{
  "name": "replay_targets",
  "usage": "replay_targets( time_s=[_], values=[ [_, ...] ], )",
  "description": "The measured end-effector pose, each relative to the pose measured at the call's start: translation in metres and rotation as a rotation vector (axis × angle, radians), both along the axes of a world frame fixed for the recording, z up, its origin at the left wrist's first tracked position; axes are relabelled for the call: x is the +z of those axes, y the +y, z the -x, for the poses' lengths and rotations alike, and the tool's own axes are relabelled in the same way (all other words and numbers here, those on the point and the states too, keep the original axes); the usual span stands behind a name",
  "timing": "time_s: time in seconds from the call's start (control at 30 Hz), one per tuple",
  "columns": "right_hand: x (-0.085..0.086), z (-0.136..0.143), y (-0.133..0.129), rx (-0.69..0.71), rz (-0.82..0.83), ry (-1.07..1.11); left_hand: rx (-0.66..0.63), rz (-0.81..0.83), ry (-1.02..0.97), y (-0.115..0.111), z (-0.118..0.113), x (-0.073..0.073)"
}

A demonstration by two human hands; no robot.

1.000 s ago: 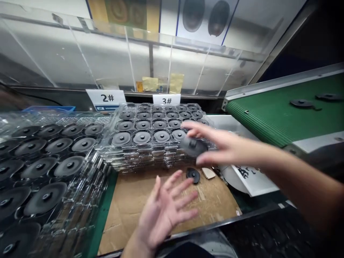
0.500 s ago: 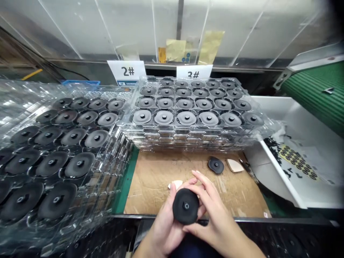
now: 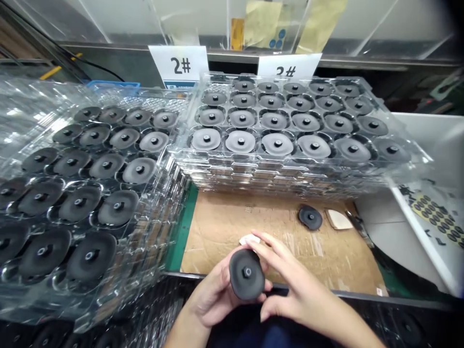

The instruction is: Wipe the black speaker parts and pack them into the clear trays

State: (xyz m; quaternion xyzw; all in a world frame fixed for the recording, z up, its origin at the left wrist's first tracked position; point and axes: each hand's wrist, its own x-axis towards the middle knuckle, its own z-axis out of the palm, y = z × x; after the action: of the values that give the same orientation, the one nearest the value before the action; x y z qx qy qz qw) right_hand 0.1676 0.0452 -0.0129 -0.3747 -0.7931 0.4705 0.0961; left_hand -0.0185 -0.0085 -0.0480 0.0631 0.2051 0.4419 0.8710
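Left trays [image 3: 154, 232] and far trays [image 3: 232, 172] already carry seated discs [image 3: 235, 143], a black disc [image 3: 241, 285] sits near in the curled left hand [image 3: 217, 293], a loose disc [image 3: 310, 218] lies farther right on cardboard [image 3: 224, 217], and whether the part-open right hand [image 3: 292, 278] grips the white piece [image 3: 247, 239] is unclear.

We see a white "2#" card [image 3: 180, 66] at the back, and right of it another white card [image 3: 286, 65], its number partly hidden. Above: orange label [image 3: 237, 34], two yellow papers [image 3: 261, 24], blue dots [image 3: 277, 39] near the left one. Back left, we have a blue bin [image 3: 113, 88] and black cable [image 3: 99, 66]. Far right, a white bin [image 3: 427, 130] holding a yellow sheet [image 3: 438, 217] with dark ovals. Below, we note brown cardboard [image 3: 217, 227] over a green surface [image 3: 185, 237].
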Motion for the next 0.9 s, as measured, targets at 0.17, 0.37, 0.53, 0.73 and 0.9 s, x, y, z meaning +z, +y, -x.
replay_targets(
  time_s=[0.17,0.37,0.53,0.73,0.9],
  values=[
    [-0.048,0.010,0.003,-0.257,-0.197,-0.114,0.167,0.139,0.067,-0.008,0.015,-0.003],
    [-0.077,0.021,-0.004,-0.218,-0.251,-0.111,0.322,0.250,0.103,-0.015,0.016,0.001],
    [-0.079,0.030,0.008,-0.286,-0.285,-0.089,0.407,0.285,0.081,-0.016,0.010,0.003],
    [-0.076,0.031,0.001,-0.343,-0.235,0.046,0.469,0.305,0.104,-0.015,0.004,-0.001],
    [-0.058,0.020,-0.014,-0.285,-0.154,0.134,0.466,0.285,0.173,-0.013,-0.003,0.002]
  ],
)
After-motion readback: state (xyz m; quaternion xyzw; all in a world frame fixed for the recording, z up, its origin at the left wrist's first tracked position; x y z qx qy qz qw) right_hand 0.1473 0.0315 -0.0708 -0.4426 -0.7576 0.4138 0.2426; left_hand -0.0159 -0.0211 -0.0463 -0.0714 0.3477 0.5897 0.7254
